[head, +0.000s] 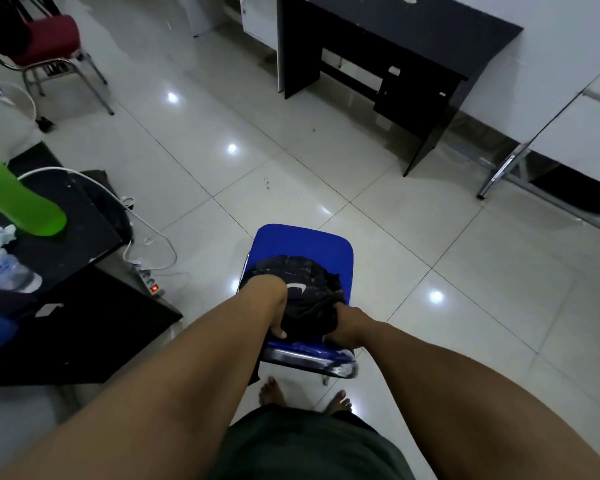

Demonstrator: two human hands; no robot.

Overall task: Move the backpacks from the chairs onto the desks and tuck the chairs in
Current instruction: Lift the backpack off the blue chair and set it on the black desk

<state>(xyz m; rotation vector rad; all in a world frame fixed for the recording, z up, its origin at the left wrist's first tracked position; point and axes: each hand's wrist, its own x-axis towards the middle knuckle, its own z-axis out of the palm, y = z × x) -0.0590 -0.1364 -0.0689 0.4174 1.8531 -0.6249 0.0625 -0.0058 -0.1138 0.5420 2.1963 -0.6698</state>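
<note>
Both hands, left hand (274, 306) and right hand (343, 327), grip the black backpack (305, 289) on the blue chair (312, 240).

Black backpack (305, 292), blue chair (312, 242)

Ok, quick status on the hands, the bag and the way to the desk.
Both hands, left hand and right hand, gripping the black backpack. Backpack on the blue chair. Floor toward the black desk looks open.

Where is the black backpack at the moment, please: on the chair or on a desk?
On the chair: the backpack lies on the blue chair seat, both hands gripping it.
</note>
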